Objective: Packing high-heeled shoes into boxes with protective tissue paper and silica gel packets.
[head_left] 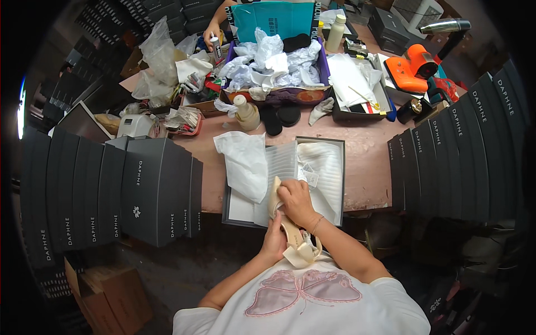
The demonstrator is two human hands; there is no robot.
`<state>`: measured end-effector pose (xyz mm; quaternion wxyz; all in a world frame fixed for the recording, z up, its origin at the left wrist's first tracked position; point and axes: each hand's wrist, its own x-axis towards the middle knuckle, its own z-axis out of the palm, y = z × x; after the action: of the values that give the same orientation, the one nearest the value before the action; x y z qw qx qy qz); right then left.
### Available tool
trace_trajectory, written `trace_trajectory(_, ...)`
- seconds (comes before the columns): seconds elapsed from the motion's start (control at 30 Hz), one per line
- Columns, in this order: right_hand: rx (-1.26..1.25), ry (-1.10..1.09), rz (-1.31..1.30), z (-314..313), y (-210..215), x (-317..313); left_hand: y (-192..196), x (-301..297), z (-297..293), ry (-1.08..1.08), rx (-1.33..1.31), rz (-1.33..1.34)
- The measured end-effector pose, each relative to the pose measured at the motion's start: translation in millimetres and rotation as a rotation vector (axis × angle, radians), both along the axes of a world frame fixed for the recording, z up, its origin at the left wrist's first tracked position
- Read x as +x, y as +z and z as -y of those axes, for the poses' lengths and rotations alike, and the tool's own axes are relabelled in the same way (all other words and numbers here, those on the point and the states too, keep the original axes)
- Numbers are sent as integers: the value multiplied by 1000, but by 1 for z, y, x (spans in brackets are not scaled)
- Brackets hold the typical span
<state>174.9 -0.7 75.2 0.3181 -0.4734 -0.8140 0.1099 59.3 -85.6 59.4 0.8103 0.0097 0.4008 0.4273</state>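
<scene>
A cream pointed-toe shoe [291, 231] with a bow at its heel end is held over the near edge of an open shoebox [341, 190], toe pointing away from me. My left hand [272, 240] wraps the shoe's side from the left. Curled over the front part, my right hand [298, 202] grips the shoe near its opening; its fingertips are hidden. In the box lie ribbed white wrapping sheets [282, 162], with a wrapped bundle [324, 159] on the right and a small clear packet [310, 177]. A loose white sheet [243, 162] hangs over the box's left side.
Stacks of dark shoeboxes flank me on the left [148, 190] and right [455, 156]. Behind the open box stand a cream bottle [246, 113], black pads [272, 121] and a purple bin [324, 67] of crumpled paper. Across the table, another person's hand [212, 32] holds a tube.
</scene>
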Motion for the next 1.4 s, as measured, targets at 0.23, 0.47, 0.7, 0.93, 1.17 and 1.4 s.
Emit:
trace_trajectory(0.23, -404, 3, 407, -24, -53, 68, 5, -20, 2, -49, -171, -51)
trace_trajectory(0.47, -334, -32, 81, -4, -12, 71, 8, -19, -7, 35, -163, -40)
trace_trajectory(0.7, -601, -39, -436, 32, -14, 44, -30, 3, -20, 105, -13, -125)
trace_trajectory(0.93, -500, -305, -397, 6, -46, 98, -25, -14, -24, 8, -176, -145)
trace_trajectory(1.17, -304, -64, 138, -83, -27, 92, 8, -18, -20, -42, -109, -117)
trace_trajectory(1.4, -308, -22, 520, -91, -93, 68, 9, -21, -6, 17, -126, -76)
